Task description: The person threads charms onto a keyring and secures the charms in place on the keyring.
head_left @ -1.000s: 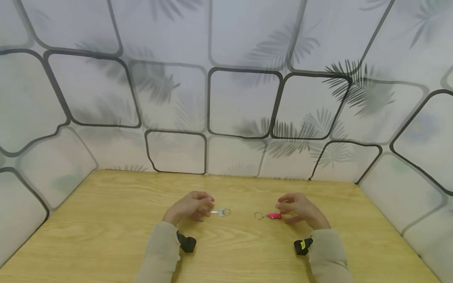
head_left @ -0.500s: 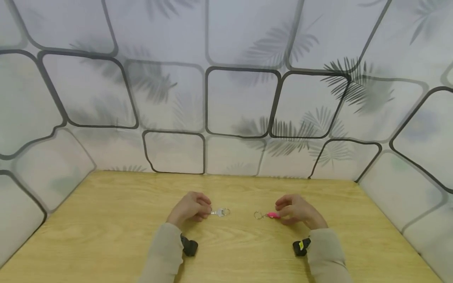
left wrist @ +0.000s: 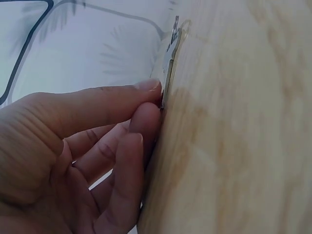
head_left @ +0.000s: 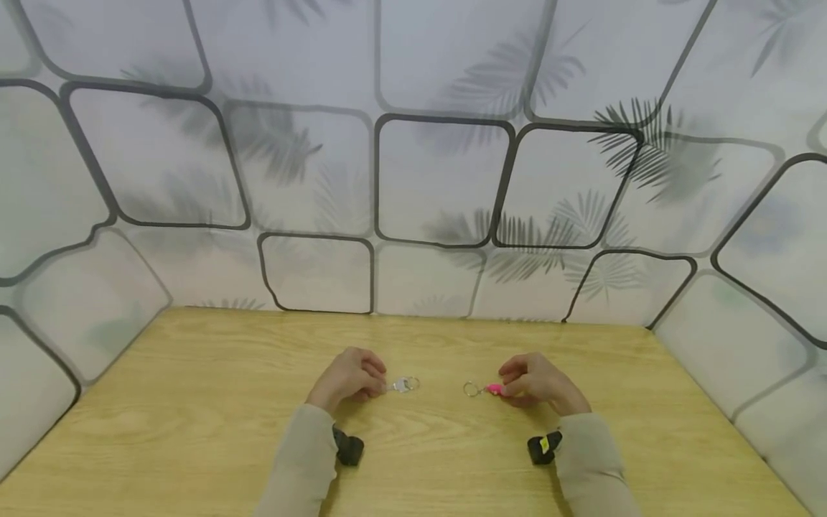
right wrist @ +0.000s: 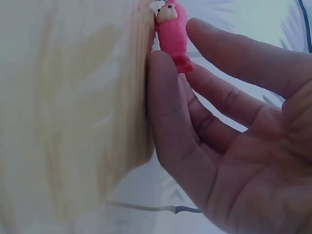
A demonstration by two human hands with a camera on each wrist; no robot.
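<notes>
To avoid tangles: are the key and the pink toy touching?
Apart: the head view plainly shows bare table between the key and the pink toy.

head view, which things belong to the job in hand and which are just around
In the job:
silver metal key, at the left hand
pink figure keychain, at the right hand

Just around:
yellow wood-grain table
white leaf-printed wall
two black wrist cameras

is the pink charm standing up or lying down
Lying down: the right wrist view shows the charm running lengthwise along the table.
</notes>
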